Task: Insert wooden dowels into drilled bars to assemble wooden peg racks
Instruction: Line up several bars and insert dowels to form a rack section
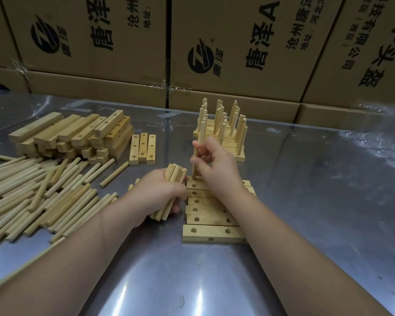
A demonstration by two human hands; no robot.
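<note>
Right grip [217, 165] is clamped on a single dowel [194, 172], fingers and thumb curled round its upper half, and the dowel stands upright. Its lower end comes down at the left end of the far bar [246, 183], right by the drilled hole there; how deep it sits, I can't tell. That bar is the farthest of a row of bars [205, 221] lying side by side, touching, holes facing up, and the right forearm crosses over their right halves.

Just to the left, the left grip [155, 190] is wrapped tight round a bundle of dowels [175, 173], the ends fanning out above the fist and poking out below it. The bundle is tilted, tops leaning toward the row, just beside its left edge.

Behind the right grip sits a stack of finished racks [221, 131], pegs pointing up in a thick cluster. Over to the left, three short bars [143, 148] lie snug together with holes up, and beyond them is a heap of bars [78, 135] piled several layers high. In front of that heap, loose dowels [32, 192] sprawl across the left side, a few strays rolled out toward the middle.

All of it rests on a shiny surface [306, 201] under clear film, with printed cardboard boxes [100, 42] stacked along the back.
</note>
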